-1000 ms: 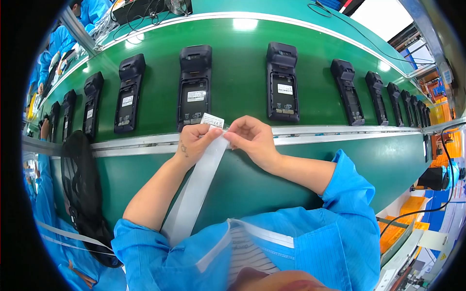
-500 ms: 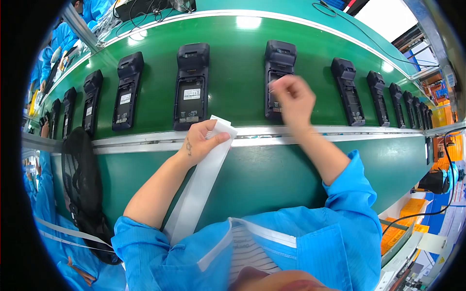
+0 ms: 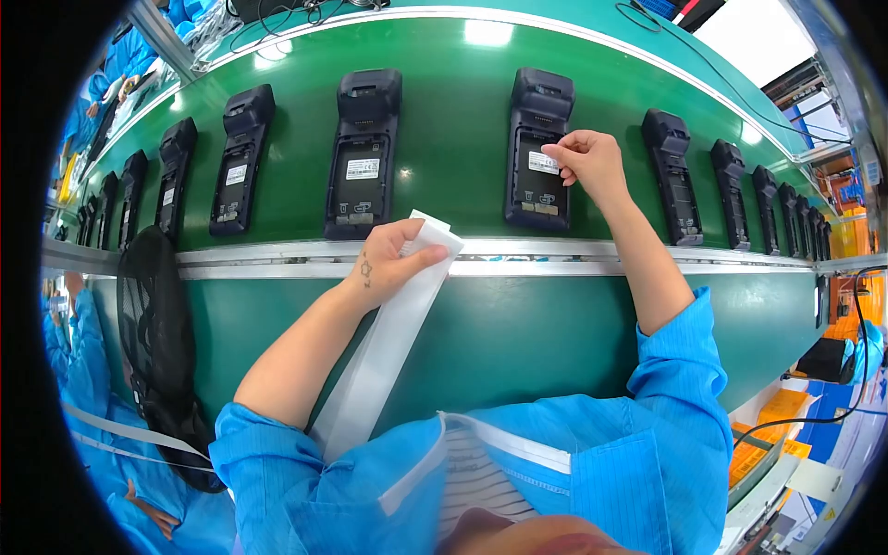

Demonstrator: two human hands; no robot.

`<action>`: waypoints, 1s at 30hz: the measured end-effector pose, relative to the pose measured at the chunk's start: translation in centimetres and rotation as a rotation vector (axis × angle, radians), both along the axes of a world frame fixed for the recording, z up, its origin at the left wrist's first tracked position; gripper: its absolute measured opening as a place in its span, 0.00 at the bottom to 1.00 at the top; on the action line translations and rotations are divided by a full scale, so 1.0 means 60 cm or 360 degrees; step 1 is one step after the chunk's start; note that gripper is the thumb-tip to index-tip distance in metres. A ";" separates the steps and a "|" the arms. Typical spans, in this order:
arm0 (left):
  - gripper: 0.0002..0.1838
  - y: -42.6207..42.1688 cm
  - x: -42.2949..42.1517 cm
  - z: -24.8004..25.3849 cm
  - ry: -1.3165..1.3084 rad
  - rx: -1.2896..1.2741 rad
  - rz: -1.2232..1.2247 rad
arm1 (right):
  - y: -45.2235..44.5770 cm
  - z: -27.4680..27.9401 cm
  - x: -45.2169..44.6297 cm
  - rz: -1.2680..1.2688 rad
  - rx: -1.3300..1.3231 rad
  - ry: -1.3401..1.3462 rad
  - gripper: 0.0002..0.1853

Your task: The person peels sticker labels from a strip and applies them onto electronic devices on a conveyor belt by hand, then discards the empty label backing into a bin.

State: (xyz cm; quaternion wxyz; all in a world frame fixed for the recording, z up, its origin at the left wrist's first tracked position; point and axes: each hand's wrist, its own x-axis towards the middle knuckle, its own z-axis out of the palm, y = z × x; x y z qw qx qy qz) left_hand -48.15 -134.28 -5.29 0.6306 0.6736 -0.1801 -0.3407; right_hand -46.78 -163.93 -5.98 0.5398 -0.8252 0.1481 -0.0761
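My left hand [image 3: 396,262] is closed around a long white strip of label backing [image 3: 387,356] that hangs down toward my lap. Beyond it, my right hand [image 3: 589,165] is pinched at the right end of a small white printed label [image 3: 542,163]. That label lies within the recessed bay of a dark handheld terminal [image 3: 539,199], whose wider end points away from me. To its left, another handheld terminal [image 3: 363,148] carries a similar label [image 3: 363,169] in its bay.
More terminals stand in a row along the green conveyor belt [image 3: 444,120], labelled ones on the left and others [image 3: 673,176] to the right. A metal rail [image 3: 518,259] borders the belt. A black mesh bag [image 3: 157,314] hangs at left, near co-workers in blue.
My right hand has shifted slightly right, uncovering the white label in the terminal's bay. My left hand keeps its hold on the strip. The view has shifted slightly.
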 end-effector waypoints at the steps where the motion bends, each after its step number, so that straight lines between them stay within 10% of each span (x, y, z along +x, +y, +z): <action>1: 0.12 -0.002 0.000 -0.001 -0.0003 0.0010 0.0000 | 0.002 0.001 -0.001 0.0004 -0.0009 -0.0013 0.09; 23: 0.12 -0.037 -0.011 -0.005 0.0022 -0.0015 -0.0036 | -0.001 0.005 -0.002 0.0129 -0.0090 0.0011 0.10; 30: 0.12 -0.050 -0.017 -0.003 0.0208 -0.0213 -0.0099 | 0.002 0.033 0.010 0.0223 -0.0940 0.0371 0.12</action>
